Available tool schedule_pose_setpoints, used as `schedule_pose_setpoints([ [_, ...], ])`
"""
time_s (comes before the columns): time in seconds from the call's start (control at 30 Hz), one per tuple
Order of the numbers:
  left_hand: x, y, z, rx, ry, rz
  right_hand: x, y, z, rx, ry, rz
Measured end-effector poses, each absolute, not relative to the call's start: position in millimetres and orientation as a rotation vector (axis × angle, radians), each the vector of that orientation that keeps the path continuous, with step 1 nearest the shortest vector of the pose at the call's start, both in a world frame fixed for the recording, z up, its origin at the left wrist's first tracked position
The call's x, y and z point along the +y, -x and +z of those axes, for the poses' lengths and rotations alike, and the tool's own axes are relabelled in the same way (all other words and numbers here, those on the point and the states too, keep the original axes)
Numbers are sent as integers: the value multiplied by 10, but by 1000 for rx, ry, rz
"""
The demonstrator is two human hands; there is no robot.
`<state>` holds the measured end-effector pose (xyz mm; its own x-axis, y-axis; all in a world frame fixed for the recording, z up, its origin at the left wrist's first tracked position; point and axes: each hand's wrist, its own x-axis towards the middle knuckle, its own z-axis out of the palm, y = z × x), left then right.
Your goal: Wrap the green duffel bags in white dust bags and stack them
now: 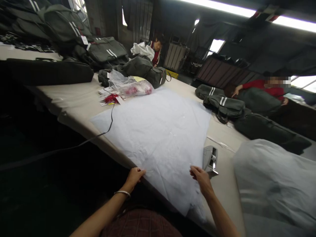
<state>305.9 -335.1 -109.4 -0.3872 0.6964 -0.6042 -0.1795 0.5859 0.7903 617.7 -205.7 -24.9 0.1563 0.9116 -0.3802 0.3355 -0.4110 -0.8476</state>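
A thin white sheet (pixel 160 128), wrinkled and see-through like plastic or tissue, lies spread over the table with its near corner at the front edge. My left hand (pixel 134 176) is pinched at that edge, and a thin clear strip (pixel 149 171), which looks like tape, sticks out from its fingertips over the sheet. Above the sheet's right part, my right hand (pixel 200 177) is closed in a pinch; a small clear bit shows at its fingertips, too small to make out surely. Just beyond that hand stands a grey tape dispenser (pixel 209 158).
Dark bags with white stripes (pixel 108 51) are piled at the back left. A clear bag (pixel 130 84) and red-stringed tags (pixel 111 98) lie beyond the sheet. A wrapped bag (pixel 274 187) is at right. A co-worker (pixel 261 89) handles bags across the table (pixel 74 98).
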Motion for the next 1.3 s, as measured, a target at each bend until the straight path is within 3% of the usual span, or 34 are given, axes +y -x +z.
schedule_pose_setpoints([
  [0.13,-3383,-3065,-1141,1747,-485,956,-2301,-5161,-274,-1636,1459,1670],
  [0.3,-3354,-3070,-1196,1749,-529,889,-2488,-4489,-456,-1830,1437,1802],
  [0.57,-3349,-3083,-1278,1730,-549,875,-2492,-4468,-645,-2045,1631,1623],
  [0.9,-3387,-2967,-1117,1911,-751,705,-2493,-4333,-719,-2356,1810,1108],
  [1.3,-3363,-2933,-1014,2040,-949,543,-2427,-4250,-622,-2624,1825,870],
])
